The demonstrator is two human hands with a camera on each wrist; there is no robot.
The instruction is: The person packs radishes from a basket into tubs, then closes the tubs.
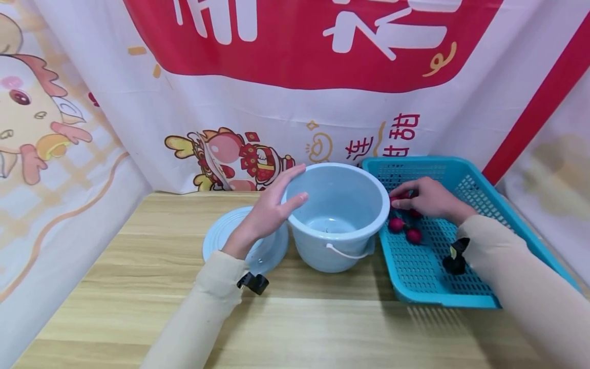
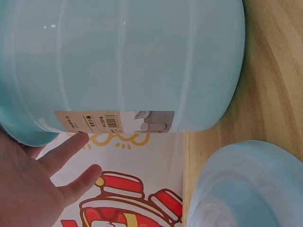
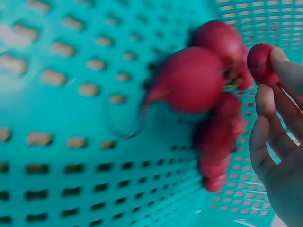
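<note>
A light blue bucket (image 1: pixel 329 246) with a white handle stands upright on the wooden table. My left hand (image 1: pixel 276 202) is at its left rim, fingers mostly straight and spread, thumb over the edge. In the left wrist view, the left hand's fingers (image 2: pixel 68 151) extend beside the bucket's labelled wall (image 2: pixel 128 61). Inside the turquoise basket (image 1: pixel 442 299), my right hand (image 1: pixel 430 197) pinches a red radish (image 3: pixel 260 64) between thumb and fingers. Several other radishes (image 3: pixel 189 80) lie in the basket near it; some overlap and partly hide one another.
A round light blue lid (image 1: pixel 216 233) lies on the table (image 1: pixel 138 287) left of the bucket, partly behind my left forearm. The basket stands close against the bucket's right side. A printed cloth (image 1: pixel 295 115) hangs behind, along the table's far edge.
</note>
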